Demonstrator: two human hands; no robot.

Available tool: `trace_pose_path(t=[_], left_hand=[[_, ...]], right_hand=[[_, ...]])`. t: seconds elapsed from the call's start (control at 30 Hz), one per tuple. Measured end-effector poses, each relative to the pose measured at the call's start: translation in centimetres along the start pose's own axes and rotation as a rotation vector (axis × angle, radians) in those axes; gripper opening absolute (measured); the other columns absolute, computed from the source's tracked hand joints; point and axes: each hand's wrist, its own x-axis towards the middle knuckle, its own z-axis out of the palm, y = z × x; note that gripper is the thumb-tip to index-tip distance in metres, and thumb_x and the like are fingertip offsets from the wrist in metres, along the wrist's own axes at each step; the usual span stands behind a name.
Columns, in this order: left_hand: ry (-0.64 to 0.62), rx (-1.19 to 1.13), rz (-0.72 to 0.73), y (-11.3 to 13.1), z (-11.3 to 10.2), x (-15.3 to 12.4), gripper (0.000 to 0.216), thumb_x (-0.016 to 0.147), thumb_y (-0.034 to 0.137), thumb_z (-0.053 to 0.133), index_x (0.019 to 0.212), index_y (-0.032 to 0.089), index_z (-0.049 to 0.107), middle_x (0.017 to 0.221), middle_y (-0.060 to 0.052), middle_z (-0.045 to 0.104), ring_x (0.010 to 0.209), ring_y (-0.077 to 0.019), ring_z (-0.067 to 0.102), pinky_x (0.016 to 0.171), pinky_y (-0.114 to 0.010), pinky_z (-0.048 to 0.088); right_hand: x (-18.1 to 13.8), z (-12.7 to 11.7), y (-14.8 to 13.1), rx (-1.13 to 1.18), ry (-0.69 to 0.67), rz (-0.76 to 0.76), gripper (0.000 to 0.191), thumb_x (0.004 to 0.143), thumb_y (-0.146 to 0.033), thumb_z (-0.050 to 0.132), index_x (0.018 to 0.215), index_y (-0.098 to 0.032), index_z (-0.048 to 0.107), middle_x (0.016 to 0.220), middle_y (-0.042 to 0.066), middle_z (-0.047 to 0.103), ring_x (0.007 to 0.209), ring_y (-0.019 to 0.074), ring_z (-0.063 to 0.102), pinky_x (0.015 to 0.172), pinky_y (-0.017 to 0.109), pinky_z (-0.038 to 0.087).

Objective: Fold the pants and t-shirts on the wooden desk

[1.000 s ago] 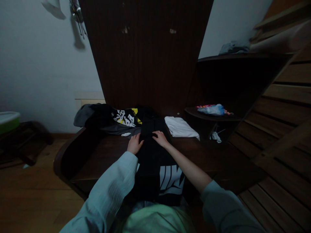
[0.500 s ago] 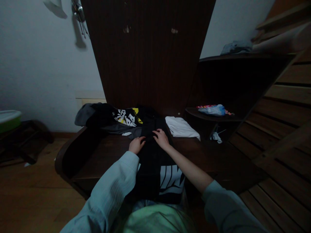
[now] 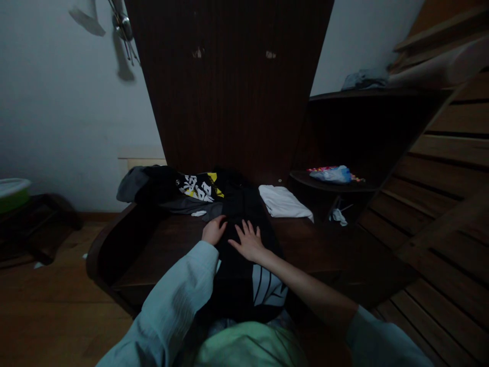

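Note:
A black garment (image 3: 237,272) with a white print lies lengthwise over the dark wooden bench and hangs over its front edge; its exact kind is hard to tell in the dim light. At its left edge, my left hand (image 3: 214,230) has its fingers bent together on the cloth. My right hand (image 3: 249,242) lies flat on the garment's middle, fingers spread. Beyond my left hand is a heap of dark clothes (image 3: 153,186), with a white and yellow print on one black piece. A folded white cloth (image 3: 284,201) lies right of the garment.
The bench (image 3: 168,239) has a curved left armrest (image 3: 100,250) and a tall dark panel (image 3: 229,102) behind it. On the right, a low shelf holds a plastic packet (image 3: 332,174). Wooden slats (image 3: 451,204) stand at far right. A green basin (image 3: 14,196) rests on a stool at left.
My right hand has slid toward me along the black garment and changed from bent fingers to a flat, spread palm. My left hand stays at the garment's left edge.

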Motion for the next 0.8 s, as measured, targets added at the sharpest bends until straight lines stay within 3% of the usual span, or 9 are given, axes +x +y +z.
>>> trace_pose_path(t=[0.17, 0.3, 0.4, 0.7, 0.8], left_hand=[[0.195, -0.09, -0.054, -1.8, -1.6, -0.1, 0.03, 0.08, 0.019, 0.042, 0.108, 0.018, 0.053, 0.107, -0.006, 0.06, 0.097, -0.0175, 0.056, 0.085, -0.027, 0.043], [0.24, -0.088, -0.152, -3.3, -3.2, -0.4, 0.026, 0.08, 0.019, 0.041, 0.101, 0.017, 0.056, 0.098, -0.007, 0.063, 0.092, -0.0187, 0.058, 0.081, -0.028, 0.044], [0.243, -0.091, -0.14, -3.5, -3.3, -0.5, 0.024, 0.08, 0.019, 0.041, 0.099, 0.017, 0.057, 0.095, -0.007, 0.063, 0.09, -0.0183, 0.058, 0.08, -0.027, 0.044], [0.194, -0.124, 0.237, -2.1, -2.2, -0.8, 0.023, 0.079, 0.018, 0.041, 0.094, 0.018, 0.058, 0.094, -0.005, 0.062, 0.093, -0.0168, 0.054, 0.086, -0.03, 0.042], [0.056, -0.192, 0.415, 0.0, -2.0, -1.5, 0.023, 0.081, 0.019, 0.04, 0.092, 0.018, 0.06, 0.094, -0.004, 0.063, 0.093, -0.0155, 0.055, 0.086, -0.029, 0.042]], right_hand=[[1.6, -0.2, 0.9, 0.011, -0.056, 0.001, 0.07, 0.079, -0.061, 0.027, 0.134, -0.017, 0.026, 0.143, 0.014, 0.013, 0.131, 0.0283, 0.005, 0.101, 0.052, 0.004], [4.1, -0.6, 1.9, 0.011, -0.081, 0.029, 0.07, 0.08, -0.061, 0.026, 0.135, -0.018, 0.025, 0.144, 0.013, 0.012, 0.131, 0.027, 0.004, 0.101, 0.051, 0.004], [6.3, -0.8, 2.4, 0.003, -0.088, 0.029, 0.07, 0.08, -0.06, 0.026, 0.135, -0.016, 0.025, 0.143, 0.015, 0.014, 0.131, 0.028, 0.005, 0.101, 0.051, 0.005], [11.7, -1.0, 3.6, -0.044, -0.146, 0.028, 0.07, 0.081, -0.061, 0.021, 0.135, -0.016, 0.024, 0.143, 0.013, 0.015, 0.131, 0.026, 0.007, 0.102, 0.047, 0.008], [12.3, -1.2, 3.8, -0.071, -0.169, 0.025, 0.069, 0.081, -0.06, 0.02, 0.135, -0.016, 0.022, 0.144, 0.012, 0.014, 0.131, 0.0251, 0.006, 0.102, 0.045, 0.009]])
